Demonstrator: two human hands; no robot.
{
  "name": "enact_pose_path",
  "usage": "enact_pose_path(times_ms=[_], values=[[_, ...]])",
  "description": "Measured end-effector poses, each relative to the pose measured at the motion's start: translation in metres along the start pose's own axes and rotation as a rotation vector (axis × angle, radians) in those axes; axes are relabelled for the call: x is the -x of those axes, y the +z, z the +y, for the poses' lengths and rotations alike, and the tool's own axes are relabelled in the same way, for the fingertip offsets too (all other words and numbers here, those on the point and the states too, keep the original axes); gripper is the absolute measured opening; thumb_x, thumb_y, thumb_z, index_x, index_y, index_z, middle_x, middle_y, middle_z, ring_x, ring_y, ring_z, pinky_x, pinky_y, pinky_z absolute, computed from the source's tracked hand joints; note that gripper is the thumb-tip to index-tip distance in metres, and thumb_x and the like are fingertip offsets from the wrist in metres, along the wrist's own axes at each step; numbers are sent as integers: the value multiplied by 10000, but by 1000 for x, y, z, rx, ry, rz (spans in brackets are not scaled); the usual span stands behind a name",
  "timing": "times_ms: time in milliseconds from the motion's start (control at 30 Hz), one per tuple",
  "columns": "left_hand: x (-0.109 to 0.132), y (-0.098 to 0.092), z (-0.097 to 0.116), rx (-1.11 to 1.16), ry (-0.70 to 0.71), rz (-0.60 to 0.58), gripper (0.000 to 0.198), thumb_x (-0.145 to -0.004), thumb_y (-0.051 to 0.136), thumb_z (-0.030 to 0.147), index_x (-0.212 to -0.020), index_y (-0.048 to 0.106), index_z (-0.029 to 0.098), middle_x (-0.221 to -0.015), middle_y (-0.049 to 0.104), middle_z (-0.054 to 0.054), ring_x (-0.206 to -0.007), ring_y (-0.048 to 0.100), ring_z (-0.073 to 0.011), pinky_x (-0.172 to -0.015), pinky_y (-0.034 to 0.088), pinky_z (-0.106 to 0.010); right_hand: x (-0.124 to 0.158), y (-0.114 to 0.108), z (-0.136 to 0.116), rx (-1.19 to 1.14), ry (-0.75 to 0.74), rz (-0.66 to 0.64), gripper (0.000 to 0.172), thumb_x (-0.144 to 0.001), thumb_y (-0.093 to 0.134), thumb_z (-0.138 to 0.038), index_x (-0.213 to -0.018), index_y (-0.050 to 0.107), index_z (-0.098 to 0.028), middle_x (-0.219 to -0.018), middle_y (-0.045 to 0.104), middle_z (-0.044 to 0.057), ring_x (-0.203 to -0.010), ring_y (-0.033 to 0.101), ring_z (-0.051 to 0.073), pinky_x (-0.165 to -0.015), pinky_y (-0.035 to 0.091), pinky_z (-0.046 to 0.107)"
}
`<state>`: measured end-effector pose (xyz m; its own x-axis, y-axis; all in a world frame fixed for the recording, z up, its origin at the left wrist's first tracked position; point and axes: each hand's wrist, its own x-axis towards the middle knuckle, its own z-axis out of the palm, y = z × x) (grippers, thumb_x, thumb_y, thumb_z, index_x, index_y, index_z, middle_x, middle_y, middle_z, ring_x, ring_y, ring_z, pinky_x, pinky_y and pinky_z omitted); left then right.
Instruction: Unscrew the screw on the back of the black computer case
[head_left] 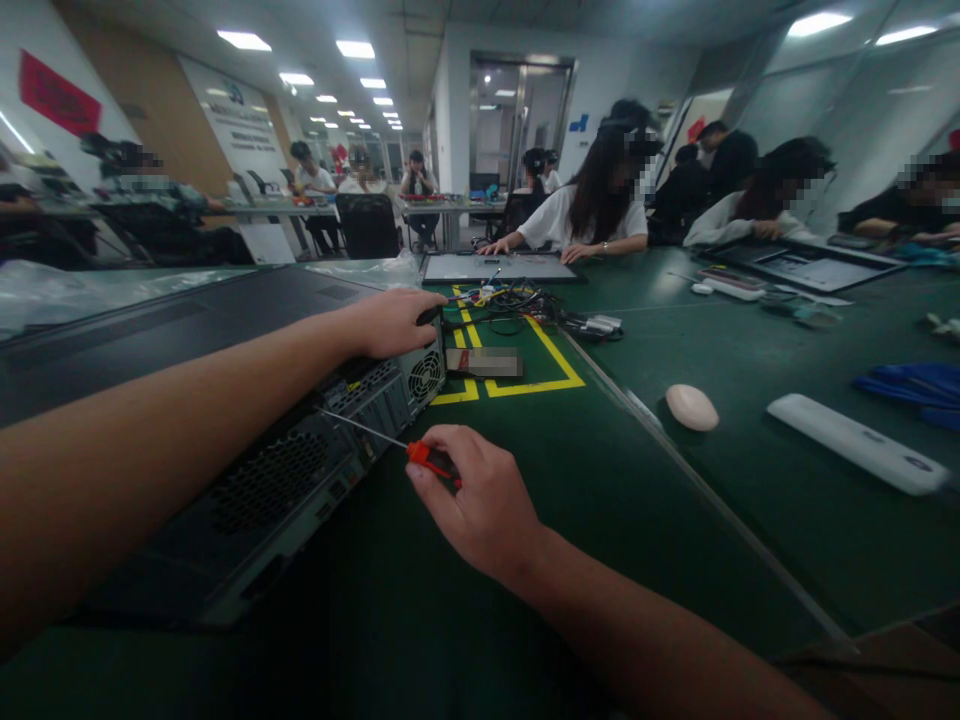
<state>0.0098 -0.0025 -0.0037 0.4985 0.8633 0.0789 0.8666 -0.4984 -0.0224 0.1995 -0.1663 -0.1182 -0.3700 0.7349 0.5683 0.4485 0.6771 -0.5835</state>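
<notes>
A black desktop computer case [225, 400] lies on its side on the green table [570, 500], its rear panel with vents and a fan grille facing me. My left hand [394, 320] rests on the case's top far corner, fingers curled over the edge. My right hand [480, 500] grips a red-handled screwdriver [427, 458]. Its thin metal shaft points left, with the tip touching the rear panel.
Beyond the case, a tangle of cables [510, 300] lies inside a yellow-taped rectangle. A beige oval object [691, 406] and a white bar [855, 442] lie to the right, with blue fabric [911, 385] further right. Several people sit at the far tables.
</notes>
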Motion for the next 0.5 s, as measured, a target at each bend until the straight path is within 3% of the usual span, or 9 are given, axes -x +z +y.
enact_pose_path(times_ms=[200,500], values=[[0,-1,2,-38,-5,-21,794,-934,442,416,-1659,476,96,-1648,584,-178,-1509,558,-330,-1291,394,-433,-1,0,-1,37,8,-9,222,-1100,601,-370,-1159,716,-189,-1026,768,81,-910,717,224,-806,546,349],[-2,2,-2,-28,3,-1,758,-933,470,413,-1656,494,187,-1616,629,-124,-1493,570,-335,-1280,404,-463,0,0,0,-4,5,-15,257,-1077,624,-377,-1227,692,-180,-1098,782,100,-963,743,244,-842,573,372]])
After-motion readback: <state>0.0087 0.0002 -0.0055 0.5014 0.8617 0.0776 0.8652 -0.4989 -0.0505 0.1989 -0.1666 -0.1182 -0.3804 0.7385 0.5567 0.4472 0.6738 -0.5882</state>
